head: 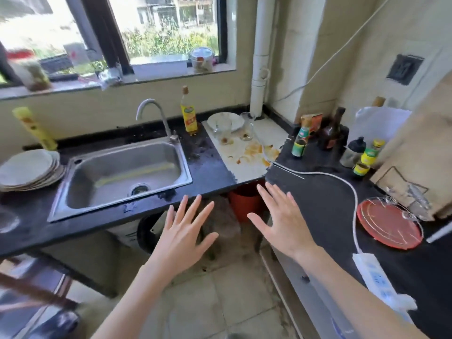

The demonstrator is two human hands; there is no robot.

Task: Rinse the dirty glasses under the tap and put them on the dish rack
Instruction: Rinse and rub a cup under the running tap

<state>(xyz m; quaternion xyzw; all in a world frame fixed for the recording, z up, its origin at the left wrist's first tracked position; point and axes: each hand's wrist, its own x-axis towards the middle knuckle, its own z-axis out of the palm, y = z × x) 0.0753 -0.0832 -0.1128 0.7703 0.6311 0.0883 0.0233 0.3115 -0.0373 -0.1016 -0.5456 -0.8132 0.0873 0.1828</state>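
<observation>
Neither grip holds anything: left hand (182,237) and right hand (281,220) hover with fingers spread wide, palms down, before the worktop (318,204). Two dirty glasses (223,128) stand on its stained white part, right of the sink (122,177) and tap (156,118).

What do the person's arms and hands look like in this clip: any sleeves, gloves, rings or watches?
Both arms are bare as far as the view shows, with no sleeve reaching either forearm. The left hand and the right hand wear no gloves, and no ring, watch, bracelet or marking can be seen on the fingers or wrists. Nails look short and unpainted, though the picture is too soft to be sure.
</observation>
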